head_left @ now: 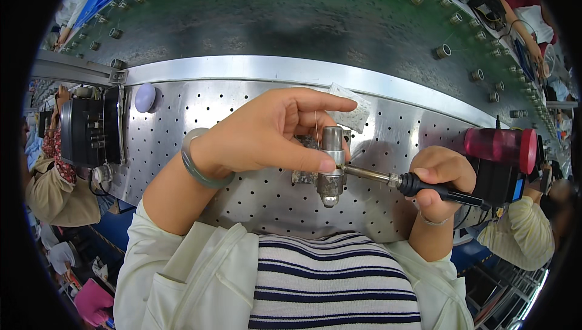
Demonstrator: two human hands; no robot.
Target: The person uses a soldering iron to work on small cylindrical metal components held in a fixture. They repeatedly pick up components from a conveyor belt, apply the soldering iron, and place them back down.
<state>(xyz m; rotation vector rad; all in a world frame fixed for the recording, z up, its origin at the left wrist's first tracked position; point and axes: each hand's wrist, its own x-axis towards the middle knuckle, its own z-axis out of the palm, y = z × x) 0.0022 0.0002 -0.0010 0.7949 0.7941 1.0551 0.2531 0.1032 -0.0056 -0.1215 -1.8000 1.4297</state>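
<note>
My right hand [441, 178] is closed around the black handle of a soldering iron [433, 192]. Its metal shaft points left, and the tip meets the middle of an upright metal cylinder [331, 139] with a rounded lower end. My left hand [273, 130] grips that cylinder, thumb against its front and some fingers behind it. The left index finger stretches out above. A thin wire [316, 125] runs down near the left fingers. Behind the cylinder is a dark metal block [303, 175], partly hidden by hand and cylinder.
The perforated metal worktop [254, 209] borders a green conveyor belt [254, 27] carrying several small metal cylinders with wires. A purple rounded object [145, 98] lies left; a pink jar [500, 148] is right. A pale packet [353, 109] lies behind my hands. Other people sit at both sides.
</note>
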